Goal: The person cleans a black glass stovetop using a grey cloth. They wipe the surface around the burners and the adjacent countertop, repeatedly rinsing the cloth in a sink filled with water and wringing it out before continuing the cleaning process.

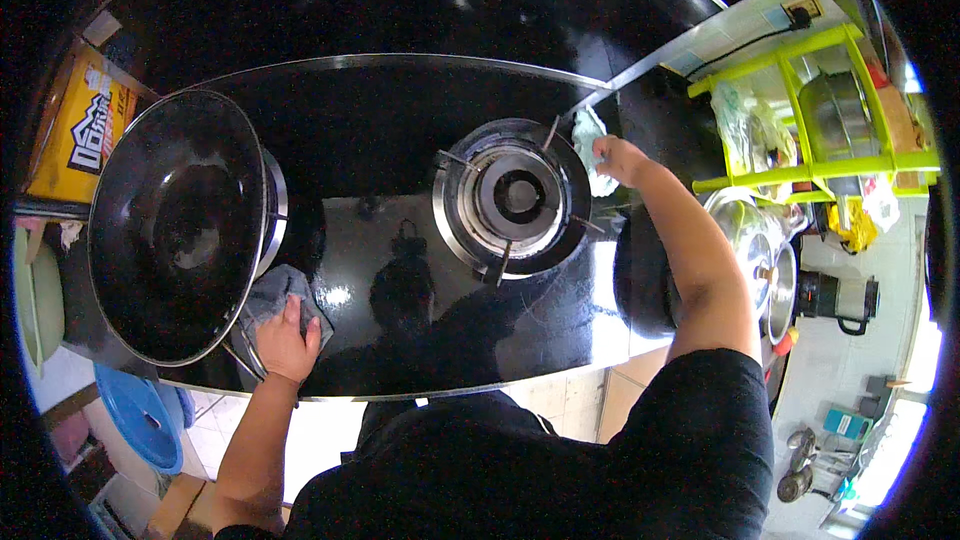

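Observation:
My right hand [622,162] pinches a pale green cloth [590,135] against the black stovetop [385,240], just right of a round gas burner [518,198]. That burner has a metal ring and several pan supports, with no pan on it. To the left, a large black wok [175,230] covers most of another burner [276,215]. My left hand [283,342] is closed on a dark grey cloth [280,290] at the wok's near right edge, beside its thin metal handle [243,360]. How the fingers wrap the cloth is partly hidden.
A yellow box [80,130] stands at the far left. On the right are a bright green rack [815,175] with bags and a pot, and a lidded metal pot [745,250]. A blue basin [142,418] sits below at the left. A dark panel [400,10] rises behind the stove.

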Motion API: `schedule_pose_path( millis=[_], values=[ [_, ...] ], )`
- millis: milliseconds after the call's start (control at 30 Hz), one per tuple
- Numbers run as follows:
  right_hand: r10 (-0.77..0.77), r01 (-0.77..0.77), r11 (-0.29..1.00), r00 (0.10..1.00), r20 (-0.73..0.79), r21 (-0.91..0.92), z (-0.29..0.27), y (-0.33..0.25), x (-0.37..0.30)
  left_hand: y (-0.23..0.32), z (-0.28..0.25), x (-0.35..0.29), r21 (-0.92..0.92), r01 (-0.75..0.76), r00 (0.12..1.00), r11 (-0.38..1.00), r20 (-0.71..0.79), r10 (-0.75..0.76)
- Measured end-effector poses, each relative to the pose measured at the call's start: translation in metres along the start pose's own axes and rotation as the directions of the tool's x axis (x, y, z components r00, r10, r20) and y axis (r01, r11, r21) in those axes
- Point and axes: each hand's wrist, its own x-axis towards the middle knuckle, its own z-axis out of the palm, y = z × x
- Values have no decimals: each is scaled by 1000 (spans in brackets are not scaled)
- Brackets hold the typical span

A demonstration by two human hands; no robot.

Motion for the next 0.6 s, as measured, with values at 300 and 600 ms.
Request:
schedule_pose_path(
  millis=[300, 600],
  values=[
    [-99, 158, 976, 933, 345, -147, 108, -46, -196, 1, 2, 1, 18, -4, 1000, 1000, -22, 5],
    [336, -324, 935, 939, 69, -146, 36, -52, -222, 1, 2, -1, 22, 31, 999, 999, 24, -31]
  ],
)
